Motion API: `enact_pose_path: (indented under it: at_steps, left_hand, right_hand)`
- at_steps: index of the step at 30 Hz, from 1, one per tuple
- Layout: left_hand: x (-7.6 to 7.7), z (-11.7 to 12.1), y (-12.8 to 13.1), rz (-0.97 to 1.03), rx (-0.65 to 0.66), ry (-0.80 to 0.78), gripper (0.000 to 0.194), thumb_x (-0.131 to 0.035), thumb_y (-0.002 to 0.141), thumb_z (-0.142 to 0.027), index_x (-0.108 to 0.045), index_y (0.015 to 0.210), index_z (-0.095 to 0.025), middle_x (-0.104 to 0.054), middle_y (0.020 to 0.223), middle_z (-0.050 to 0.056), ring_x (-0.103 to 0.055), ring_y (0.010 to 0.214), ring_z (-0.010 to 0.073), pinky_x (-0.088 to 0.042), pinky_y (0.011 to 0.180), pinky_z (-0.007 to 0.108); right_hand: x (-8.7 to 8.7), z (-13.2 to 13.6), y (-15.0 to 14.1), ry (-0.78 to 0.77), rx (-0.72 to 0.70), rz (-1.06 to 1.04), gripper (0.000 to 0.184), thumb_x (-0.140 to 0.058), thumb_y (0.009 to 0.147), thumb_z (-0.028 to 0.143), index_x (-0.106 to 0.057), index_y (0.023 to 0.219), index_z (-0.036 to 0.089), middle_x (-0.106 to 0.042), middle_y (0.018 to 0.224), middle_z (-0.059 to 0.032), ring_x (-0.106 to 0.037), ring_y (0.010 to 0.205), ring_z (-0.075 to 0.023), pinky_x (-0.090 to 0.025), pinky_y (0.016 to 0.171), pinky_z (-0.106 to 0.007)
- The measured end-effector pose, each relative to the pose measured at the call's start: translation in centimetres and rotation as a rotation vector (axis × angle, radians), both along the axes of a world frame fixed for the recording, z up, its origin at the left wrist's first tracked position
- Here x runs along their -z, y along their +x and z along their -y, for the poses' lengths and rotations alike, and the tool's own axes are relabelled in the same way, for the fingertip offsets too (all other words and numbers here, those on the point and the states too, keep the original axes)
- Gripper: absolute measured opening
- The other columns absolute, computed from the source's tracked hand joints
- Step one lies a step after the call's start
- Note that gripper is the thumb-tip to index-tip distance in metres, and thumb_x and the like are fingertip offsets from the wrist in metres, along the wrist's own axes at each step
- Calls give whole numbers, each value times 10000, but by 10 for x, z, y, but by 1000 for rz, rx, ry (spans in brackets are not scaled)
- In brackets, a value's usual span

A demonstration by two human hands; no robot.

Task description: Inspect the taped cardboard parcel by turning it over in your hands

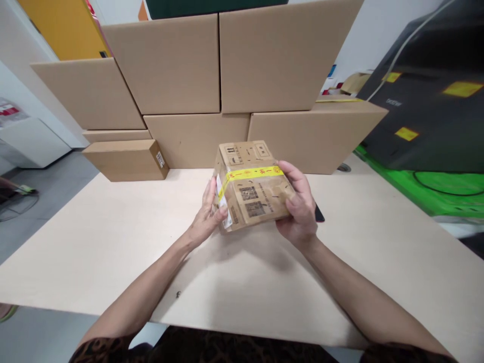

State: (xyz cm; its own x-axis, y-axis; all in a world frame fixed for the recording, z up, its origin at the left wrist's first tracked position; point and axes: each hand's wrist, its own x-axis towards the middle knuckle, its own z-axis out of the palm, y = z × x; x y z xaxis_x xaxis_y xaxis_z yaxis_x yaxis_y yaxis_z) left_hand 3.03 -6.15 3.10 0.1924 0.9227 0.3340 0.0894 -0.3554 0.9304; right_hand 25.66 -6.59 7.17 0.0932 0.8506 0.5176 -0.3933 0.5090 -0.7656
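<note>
Between my two hands, tilted and raised over the table [124,227], is a small brown cardboard box [260,194]. Yellow tape with red print runs across its top, and dark printed codes and arrow marks show on its faces. My left hand [207,214] presses against its left end, where a white label is partly covered. My right hand [298,204] grips the right end, thumb on the near face and fingers round the far side. A dark flat object [319,214] peeks out behind my right wrist, mostly hidden.
Large plain cartons [268,63] are stacked along the table's back edge. A smaller carton [128,160] stands in front of them at the left. On the right are a dark covered machine [423,106] with yellow stickers and a bright green surface [434,194].
</note>
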Motion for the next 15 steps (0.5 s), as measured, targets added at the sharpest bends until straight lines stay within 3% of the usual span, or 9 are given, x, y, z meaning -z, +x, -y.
enact_pose_path:
  at_steps: [3, 8, 12, 15]
  left_hand:
    - [-4, -2, -6, -146, -48, 29, 759, -600, 982, -679, -372, 1657, -419, -89, 1839, -18, 44, 1709, 302, -48, 1381, 565]
    - [4, -1, -1, 18, -225, 164, 568, -656, 994, -572, -573, 1531, -409, -113, 1837, -17, -61, 1709, 330, -128, 1381, 558]
    - [-4, -2, 3, 373, -331, 91, 880, -875, 835, -498, -438, 1596, -428, -156, 1828, -5, -111, 1707, 310, -256, 1371, 471]
    - [-20, -4, 2, 561, -237, -123, 917, -949, 740, -438, -514, 1538, -316, -389, 1741, 84, -307, 1650, 364, -426, 1300, 458]
  right_hand:
    - [-7, -4, -1, -132, -76, -139, 527, -734, 783, 470, -697, 1287, 322, -768, 1247, -51, -668, 1330, -353, -518, 1155, -586]
    - [-7, -20, 3, -221, -30, -310, 448, -676, 738, 427, -744, 1166, 314, -804, 1088, -16, -696, 1278, -318, -525, 1150, -544]
    - [0, -29, 4, -290, -46, -346, 361, -625, 782, 427, -758, 1099, 319, -808, 1135, 10, -718, 1207, -258, -528, 1143, -472]
    - [8, -33, 3, -337, -97, -348, 249, -589, 825, 448, -743, 953, 301, -811, 1062, -4, -730, 1163, -257, -556, 1096, -456]
